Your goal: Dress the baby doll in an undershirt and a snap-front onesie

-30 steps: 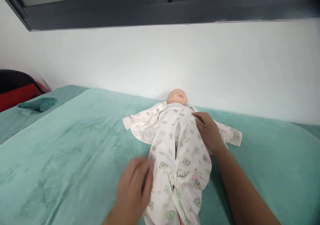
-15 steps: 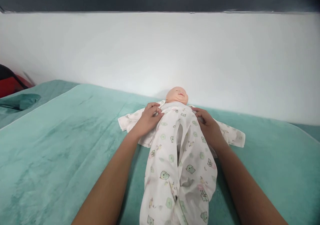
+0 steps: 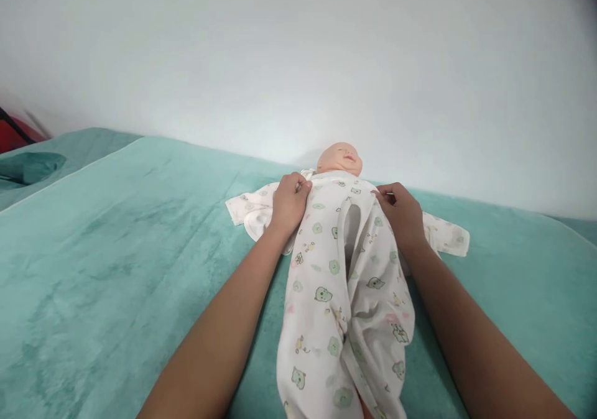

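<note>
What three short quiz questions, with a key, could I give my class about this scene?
1. Multiple choice: what colour is the sheet under the doll? A red, B green, C brown.
2. True or false: the left hand and the right hand both touch the pants.
3. Fill in: beyond the doll rises a white ....

Key: 1 B; 2 true; 3 wall.

Doll on sheet — wall behind it.
Trousers lie over the doll's front, shirt sleeves on either side — left hand left of it, right hand right of it.
</note>
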The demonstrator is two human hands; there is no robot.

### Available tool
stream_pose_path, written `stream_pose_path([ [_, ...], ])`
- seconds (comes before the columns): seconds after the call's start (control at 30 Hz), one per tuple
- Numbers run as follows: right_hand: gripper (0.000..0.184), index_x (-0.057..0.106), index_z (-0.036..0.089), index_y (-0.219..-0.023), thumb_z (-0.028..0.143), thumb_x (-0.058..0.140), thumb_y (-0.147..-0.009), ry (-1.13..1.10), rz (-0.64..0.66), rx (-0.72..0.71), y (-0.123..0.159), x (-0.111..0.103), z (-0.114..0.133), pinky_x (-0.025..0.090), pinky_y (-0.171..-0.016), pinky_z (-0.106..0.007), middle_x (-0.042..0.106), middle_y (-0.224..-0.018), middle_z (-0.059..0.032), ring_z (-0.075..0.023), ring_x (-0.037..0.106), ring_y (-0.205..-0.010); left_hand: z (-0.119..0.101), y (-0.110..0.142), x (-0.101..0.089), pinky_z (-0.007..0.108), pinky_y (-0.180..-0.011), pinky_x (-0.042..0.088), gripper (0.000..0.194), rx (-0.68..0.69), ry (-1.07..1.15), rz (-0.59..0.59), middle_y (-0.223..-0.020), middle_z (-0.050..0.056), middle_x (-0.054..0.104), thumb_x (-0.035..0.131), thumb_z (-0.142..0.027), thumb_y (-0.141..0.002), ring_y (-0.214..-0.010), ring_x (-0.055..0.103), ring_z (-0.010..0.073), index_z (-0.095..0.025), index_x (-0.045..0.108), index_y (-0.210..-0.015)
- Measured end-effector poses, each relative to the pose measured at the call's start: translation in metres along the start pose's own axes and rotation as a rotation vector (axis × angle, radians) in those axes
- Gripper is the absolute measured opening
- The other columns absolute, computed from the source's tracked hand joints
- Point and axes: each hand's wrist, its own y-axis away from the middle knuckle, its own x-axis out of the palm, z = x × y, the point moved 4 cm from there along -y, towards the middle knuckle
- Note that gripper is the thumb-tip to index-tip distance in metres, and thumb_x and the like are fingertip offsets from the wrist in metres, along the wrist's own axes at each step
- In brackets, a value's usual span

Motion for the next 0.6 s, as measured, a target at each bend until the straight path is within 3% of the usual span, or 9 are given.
stream_pose_path([
  [0.2, 0.023, 0.061, 0.025, -0.105, 0.035, 0.052, -0.086, -0.214, 0.063, -0.086, 0.006, 0.006, -0.005, 0.045, -0.09, -0.039, 0.065, -0.108, -0.0051, -0.0223, 0.059, -0.103, -0.002, 0.013, 0.0, 0.036, -0.098, 0.04, 0.018, 0.189, -0.117, -0.068, -0.111, 0.007, 0.057, 0.046, -0.005, -0.082, -0.11, 0.051, 0.0209, -0.02, 0.057, -0.084],
  [0.3, 0.026, 0.06, 0.025, -0.109, 0.03, 0.054, -0.084, -0.25, 0.058, -0.087, 0.011, 0.003, -0.004, 0.045, -0.094, -0.04, 0.063, -0.114, -0.0052, -0.0221, 0.058, -0.107, -0.001, 0.036, -0.006, 0.035, -0.091, 0.044, 0.019, 0.148, -0.169, -0.094, -0.11, 0.008, 0.058, 0.046, -0.007, -0.083, -0.104, 0.054, 0.0214, -0.02, 0.059, -0.089],
  [0.4, 0.026, 0.061, 0.025, -0.105, 0.03, 0.057, -0.08, -0.168, -0.026, -0.091, 0.015, -0.003, 0.0, 0.047, -0.088, -0.039, 0.061, -0.112, -0.0061, -0.0225, 0.058, -0.101, 0.003, 0.063, -0.007, 0.035, -0.08, 0.049, 0.013, 0.018, -0.152, 0.086, -0.1, 0.006, 0.062, 0.049, -0.019, -0.086, -0.088, 0.059, 0.0207, -0.021, 0.058, -0.095],
  [0.5, 0.017, 0.06, 0.023, -0.091, 0.033, 0.057, -0.078, -0.032, -0.081, -0.031, 0.021, -0.011, 0.003, 0.046, -0.077, -0.036, 0.061, -0.096, -0.0056, -0.0207, 0.057, -0.082, 0.002, 0.083, -0.01, 0.037, -0.081, 0.049, 0.01, 0.02, -0.174, 0.296, -0.095, 0.006, 0.066, 0.052, -0.026, -0.086, -0.089, 0.061, 0.0232, -0.021, 0.059, -0.089],
  [0.6, 0.016, 0.057, 0.023, -0.086, 0.037, 0.049, -0.083, 0.061, 0.04, 0.046, 0.035, -0.015, 0.002, 0.044, -0.075, -0.038, 0.063, -0.085, -0.0049, -0.0227, 0.058, -0.079, -0.003, 0.092, -0.018, 0.036, -0.083, 0.049, 0.01, 0.102, -0.163, 0.449, -0.098, 0.007, 0.068, 0.053, -0.027, -0.084, -0.094, 0.063, 0.0245, -0.021, 0.061, -0.086],
])
